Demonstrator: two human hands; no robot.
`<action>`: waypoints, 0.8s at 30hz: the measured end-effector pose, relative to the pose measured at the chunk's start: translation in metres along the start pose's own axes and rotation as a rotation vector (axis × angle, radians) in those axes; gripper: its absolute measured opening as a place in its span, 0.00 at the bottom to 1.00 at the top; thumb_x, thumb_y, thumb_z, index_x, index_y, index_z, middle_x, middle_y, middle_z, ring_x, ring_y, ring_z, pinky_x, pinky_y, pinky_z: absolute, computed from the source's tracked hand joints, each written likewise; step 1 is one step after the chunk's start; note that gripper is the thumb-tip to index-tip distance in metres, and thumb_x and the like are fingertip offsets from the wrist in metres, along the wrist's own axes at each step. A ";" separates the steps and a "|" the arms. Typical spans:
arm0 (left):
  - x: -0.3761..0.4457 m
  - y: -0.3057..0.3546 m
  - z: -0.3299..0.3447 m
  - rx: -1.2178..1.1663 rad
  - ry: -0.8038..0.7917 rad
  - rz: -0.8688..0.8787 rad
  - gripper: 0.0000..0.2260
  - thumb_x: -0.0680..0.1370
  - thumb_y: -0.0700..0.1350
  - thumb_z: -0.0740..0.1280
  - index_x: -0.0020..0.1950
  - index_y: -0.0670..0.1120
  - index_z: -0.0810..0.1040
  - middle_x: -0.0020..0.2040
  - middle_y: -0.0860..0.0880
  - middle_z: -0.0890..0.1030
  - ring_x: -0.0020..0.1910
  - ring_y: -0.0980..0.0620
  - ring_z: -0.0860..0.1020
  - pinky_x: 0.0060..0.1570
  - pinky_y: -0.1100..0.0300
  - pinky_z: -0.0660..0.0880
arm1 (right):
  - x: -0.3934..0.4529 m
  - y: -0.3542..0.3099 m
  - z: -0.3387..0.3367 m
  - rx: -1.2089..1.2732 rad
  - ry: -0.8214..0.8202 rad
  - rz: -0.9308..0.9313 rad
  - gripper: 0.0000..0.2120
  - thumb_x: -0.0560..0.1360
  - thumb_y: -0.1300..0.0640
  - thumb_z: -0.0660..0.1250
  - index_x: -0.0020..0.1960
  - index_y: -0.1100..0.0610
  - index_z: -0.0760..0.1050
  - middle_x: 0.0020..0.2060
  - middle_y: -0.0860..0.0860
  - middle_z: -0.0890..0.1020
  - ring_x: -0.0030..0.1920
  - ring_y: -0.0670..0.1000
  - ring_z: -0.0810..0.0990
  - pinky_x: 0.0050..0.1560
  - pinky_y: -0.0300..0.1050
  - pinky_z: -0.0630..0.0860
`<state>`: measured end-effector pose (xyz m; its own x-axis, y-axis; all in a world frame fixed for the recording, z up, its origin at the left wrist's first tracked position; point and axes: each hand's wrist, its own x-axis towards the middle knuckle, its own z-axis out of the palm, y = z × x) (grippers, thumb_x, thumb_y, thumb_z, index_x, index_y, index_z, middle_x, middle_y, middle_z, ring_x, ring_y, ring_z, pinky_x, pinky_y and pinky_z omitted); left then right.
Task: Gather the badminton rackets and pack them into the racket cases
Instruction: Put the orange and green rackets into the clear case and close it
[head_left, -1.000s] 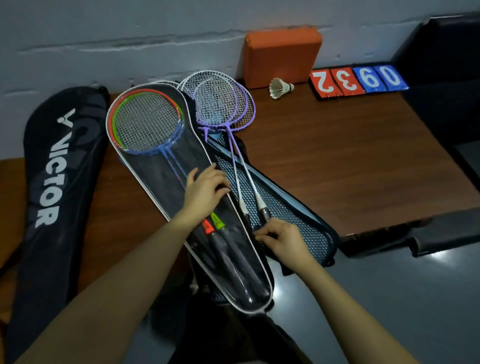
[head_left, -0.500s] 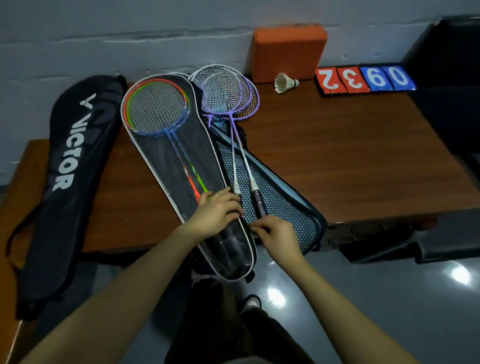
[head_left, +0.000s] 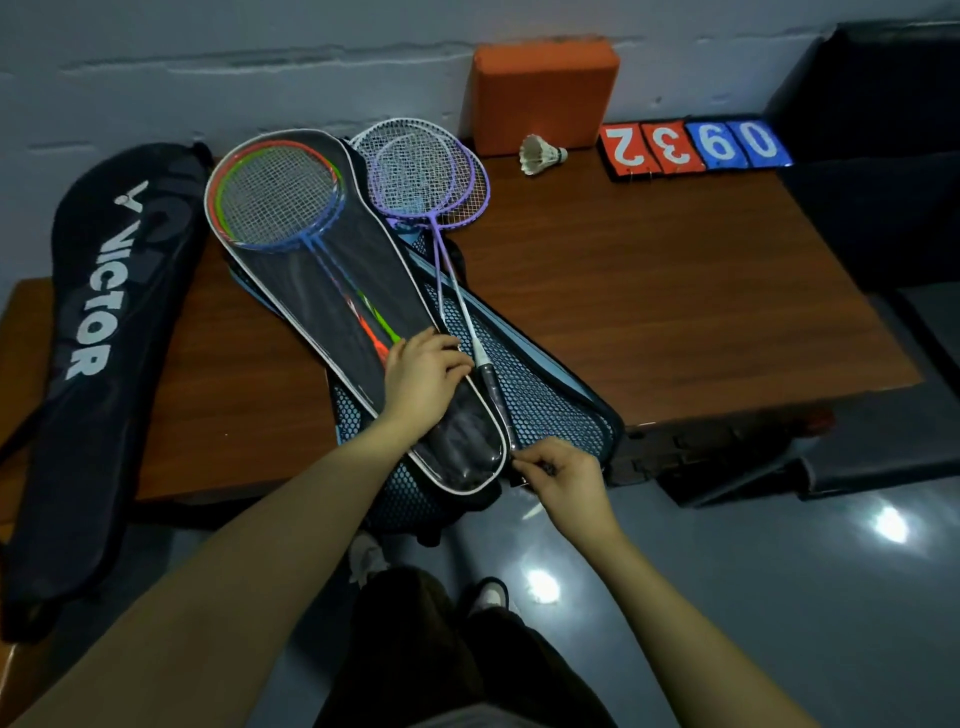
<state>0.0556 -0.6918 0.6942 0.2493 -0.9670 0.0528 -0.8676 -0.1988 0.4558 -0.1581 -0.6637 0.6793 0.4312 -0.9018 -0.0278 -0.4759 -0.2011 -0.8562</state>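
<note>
A clear-fronted racket case (head_left: 332, 291) with white piping lies across the table, with colourful rackets (head_left: 280, 197) inside it. My left hand (head_left: 423, 374) presses on the case's handle end, fingers bent over its right edge. My right hand (head_left: 563, 475) pinches something small, seemingly the zipper pull, at the case's lower right corner. Purple and white rackets (head_left: 426, 176) lie loose beside it, their shafts over a blue mesh case (head_left: 545, 395) underneath. A black Victor case (head_left: 104, 312) lies at the left.
The brown table (head_left: 675, 291) carries a shuttlecock (head_left: 540, 154), an orange block (head_left: 545, 93) against the wall and score flip cards (head_left: 696, 148). A dark seat (head_left: 872, 156) stands at the right. Grey floor and my legs are below.
My left hand slid down the clear case toward its handle end. My right hand moved from the loose racket handles down to the case's bottom corner. The view pulled back from the table.
</note>
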 end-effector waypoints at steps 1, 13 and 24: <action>-0.002 0.000 0.001 0.003 0.001 -0.001 0.10 0.78 0.48 0.63 0.55 0.52 0.81 0.66 0.50 0.74 0.70 0.46 0.63 0.66 0.49 0.55 | 0.002 -0.001 -0.001 -0.009 -0.003 -0.009 0.01 0.71 0.62 0.71 0.41 0.58 0.81 0.37 0.48 0.80 0.40 0.51 0.79 0.42 0.55 0.77; -0.072 -0.029 -0.011 0.019 0.010 -0.581 0.36 0.75 0.62 0.60 0.75 0.45 0.53 0.74 0.37 0.52 0.73 0.38 0.53 0.69 0.44 0.52 | 0.072 -0.037 0.039 -0.467 -0.168 -0.029 0.30 0.77 0.46 0.61 0.75 0.50 0.55 0.64 0.55 0.73 0.63 0.59 0.71 0.60 0.56 0.67; -0.081 -0.041 -0.009 -0.426 0.277 -0.405 0.31 0.73 0.48 0.69 0.72 0.44 0.61 0.68 0.42 0.65 0.66 0.48 0.66 0.67 0.55 0.59 | 0.098 -0.053 0.049 -0.372 -0.319 -0.067 0.30 0.74 0.46 0.66 0.73 0.44 0.58 0.63 0.54 0.72 0.60 0.58 0.73 0.63 0.54 0.67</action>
<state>0.0745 -0.6043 0.6794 0.6725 -0.7401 0.0042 -0.4491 -0.4035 0.7972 -0.0528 -0.7228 0.6963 0.6556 -0.7321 -0.1850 -0.6555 -0.4301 -0.6208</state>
